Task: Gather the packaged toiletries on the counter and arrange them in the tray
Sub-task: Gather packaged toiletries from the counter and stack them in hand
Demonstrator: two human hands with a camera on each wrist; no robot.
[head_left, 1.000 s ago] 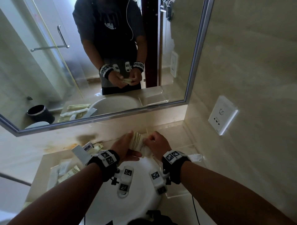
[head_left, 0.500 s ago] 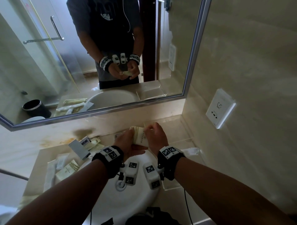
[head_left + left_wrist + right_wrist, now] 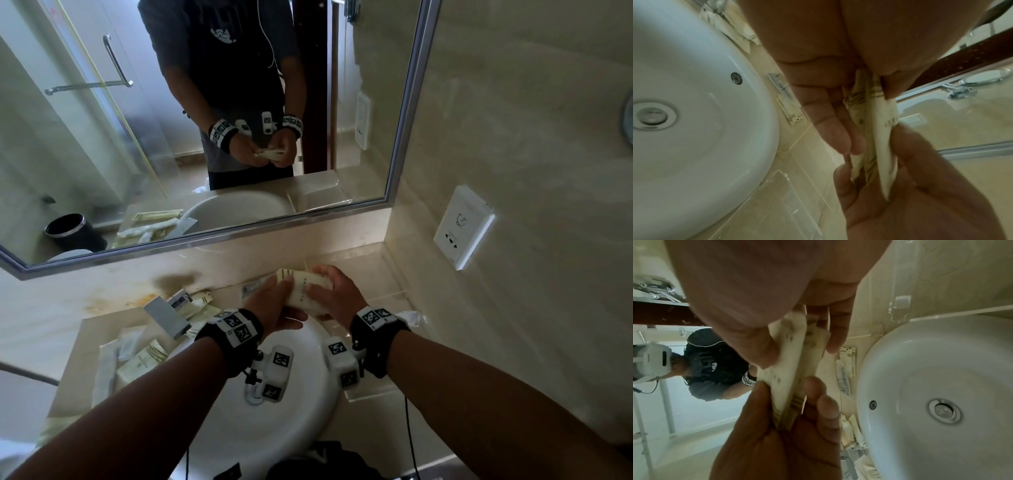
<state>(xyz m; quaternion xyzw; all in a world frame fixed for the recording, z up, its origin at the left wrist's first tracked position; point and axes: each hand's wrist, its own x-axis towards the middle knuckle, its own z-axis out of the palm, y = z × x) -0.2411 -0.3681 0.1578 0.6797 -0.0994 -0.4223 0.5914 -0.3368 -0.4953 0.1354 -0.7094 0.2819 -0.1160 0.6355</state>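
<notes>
A stack of cream toiletry packets (image 3: 305,287) is held upright between both hands above the far rim of the sink. My left hand (image 3: 274,301) grips its left end, thumb on one face and fingers (image 3: 838,138) on the other. My right hand (image 3: 332,291) pinches the right end, with the thumb (image 3: 760,345) pressed on the stack (image 3: 793,369). The clear acrylic tray (image 3: 373,394) lies on the counter right of the sink, below my right wrist. More loose packets (image 3: 137,363) lie on the counter left of the sink.
The white round sink (image 3: 274,428) fills the middle, with a square chrome faucet (image 3: 168,311) at its left. One packet (image 3: 253,286) lies behind the sink by the wall. A mirror hangs above; a wall socket (image 3: 462,226) is on the right wall.
Both hands kept hold of the stack and shifted it slightly away from me over the sink's far rim. The packets on the counter have not moved.
</notes>
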